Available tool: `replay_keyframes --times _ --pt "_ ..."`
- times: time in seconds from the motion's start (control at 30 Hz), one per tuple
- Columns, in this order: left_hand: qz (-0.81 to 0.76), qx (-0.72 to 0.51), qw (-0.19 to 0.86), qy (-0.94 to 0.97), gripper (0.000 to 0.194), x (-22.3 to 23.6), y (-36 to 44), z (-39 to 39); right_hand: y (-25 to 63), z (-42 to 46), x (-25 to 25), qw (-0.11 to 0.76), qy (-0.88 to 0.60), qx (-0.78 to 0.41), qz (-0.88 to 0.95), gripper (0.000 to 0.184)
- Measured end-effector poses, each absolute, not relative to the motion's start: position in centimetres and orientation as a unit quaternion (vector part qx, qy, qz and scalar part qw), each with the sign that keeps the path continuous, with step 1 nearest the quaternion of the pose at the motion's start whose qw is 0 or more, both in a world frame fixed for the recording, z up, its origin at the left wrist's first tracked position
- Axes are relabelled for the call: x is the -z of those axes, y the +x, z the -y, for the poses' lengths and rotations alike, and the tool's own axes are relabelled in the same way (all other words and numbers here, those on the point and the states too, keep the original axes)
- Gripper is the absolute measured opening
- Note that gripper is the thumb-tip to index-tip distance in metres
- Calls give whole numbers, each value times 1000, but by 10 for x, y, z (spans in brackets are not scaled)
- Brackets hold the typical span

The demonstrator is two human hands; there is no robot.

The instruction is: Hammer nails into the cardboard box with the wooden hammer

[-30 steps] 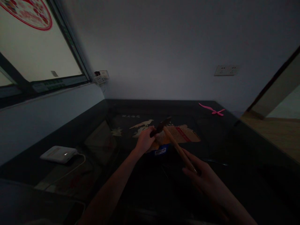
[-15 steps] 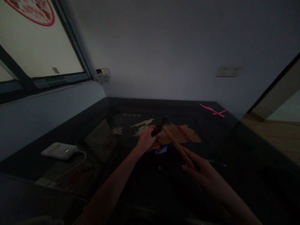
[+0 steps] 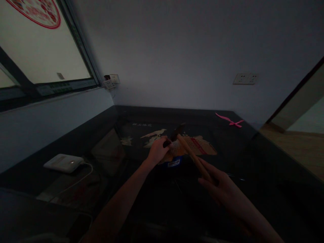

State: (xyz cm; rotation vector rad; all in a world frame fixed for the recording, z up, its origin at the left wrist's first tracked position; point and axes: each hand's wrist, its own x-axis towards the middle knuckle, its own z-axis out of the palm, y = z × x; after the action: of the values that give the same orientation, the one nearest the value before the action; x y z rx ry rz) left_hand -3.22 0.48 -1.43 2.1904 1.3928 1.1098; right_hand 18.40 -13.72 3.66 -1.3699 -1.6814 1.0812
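Observation:
My right hand [image 3: 215, 179] is wrapped around the wooden handle of a hammer [image 3: 192, 155]. Its dark head slants up and away, just right of my left hand [image 3: 159, 148]. The fingers of my left hand are curled together low over the table; what they pinch, if anything, is too dark to make out. Beneath and beside them lies a tan, speckled shape with a red band [image 3: 198, 145]. In front of my left fingers sits a blue item with a white label [image 3: 174, 163].
The dark glossy table [image 3: 162, 199] carries a printed bird picture [image 3: 154, 133]. A white power bank [image 3: 63, 163] with a cable lies at left, a pink ribbon [image 3: 233, 122] at the far right. Thin shiny objects [image 3: 235, 176] lie near my right wrist. Walls border the table behind and left.
The hammer head has shifted slightly right, away from my left fingers, and my right hand has moved a little right with it. My left hand stays nearly in place.

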Motion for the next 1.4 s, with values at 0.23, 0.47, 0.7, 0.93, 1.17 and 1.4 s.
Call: replay_keyframes --times 0.23,0.47,0.7,0.93,1.17,1.4 --pt "-499 -376 150 767 7 14 -32 -5 183 137 -35 353 -522 -415 656 60" --pt "-489 -378 153 771 5 15 -32 -5 185 142 -37 363 -548 -402 637 58" --pt "-506 -371 152 764 12 15 -32 -6 186 140 -27 373 -507 -421 653 57" --pt "-457 -400 163 777 9 15 -32 -7 201 148 -4 484 -484 -518 513 57" --pt "-374 -451 62 808 33 -13 -39 6 215 140 22 586 -304 -618 427 36" --pt "-235 -336 -3 912 14 -18 -38 75 213 142 22 583 -265 -648 411 54"
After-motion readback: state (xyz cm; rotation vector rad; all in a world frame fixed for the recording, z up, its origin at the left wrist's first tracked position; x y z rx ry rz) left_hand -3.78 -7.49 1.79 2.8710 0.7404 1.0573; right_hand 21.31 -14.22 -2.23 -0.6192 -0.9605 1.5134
